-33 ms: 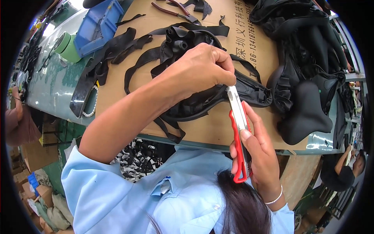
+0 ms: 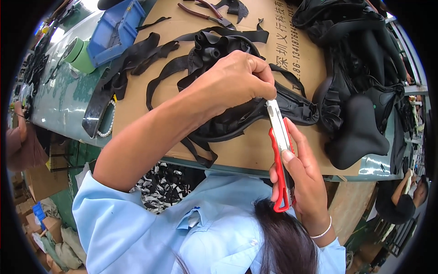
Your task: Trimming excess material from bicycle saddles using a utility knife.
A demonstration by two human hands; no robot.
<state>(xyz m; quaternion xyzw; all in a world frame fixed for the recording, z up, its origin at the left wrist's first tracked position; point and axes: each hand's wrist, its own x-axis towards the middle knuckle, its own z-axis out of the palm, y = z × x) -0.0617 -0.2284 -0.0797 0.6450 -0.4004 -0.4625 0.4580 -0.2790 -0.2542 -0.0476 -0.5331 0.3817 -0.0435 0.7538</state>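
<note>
A red-handled utility knife [image 2: 280,155] is being gripped in the right hand [image 2: 301,178], fingers closed round the handle and the thumb laid along its back, seemingly so the blade end can be steadied. That far end is being pinched by the left hand [image 2: 232,84], its fingertips closed on the metal tip just above a black rubbery moulded piece [image 2: 255,114], which is lying on the near middle of a brown cardboard sheet [image 2: 255,150]; whether the blade is being adjusted or pressed into the piece cannot be told. Black trimmed strips [image 2: 137,64] are lying spread to the left of the piece, probably offcuts pushed aside. More black moulded parts [image 2: 360,91] are being kept piled to the right. Pliers [image 2: 205,11] are resting at the far edge. The cardboard is covering a greenish worktable [image 2: 59,105], where a blue bin [image 2: 114,32] and green tape rolls [image 2: 77,50] are sitting far left. Cardboard boxes [image 2: 41,182] are standing on the floor below, left.
</note>
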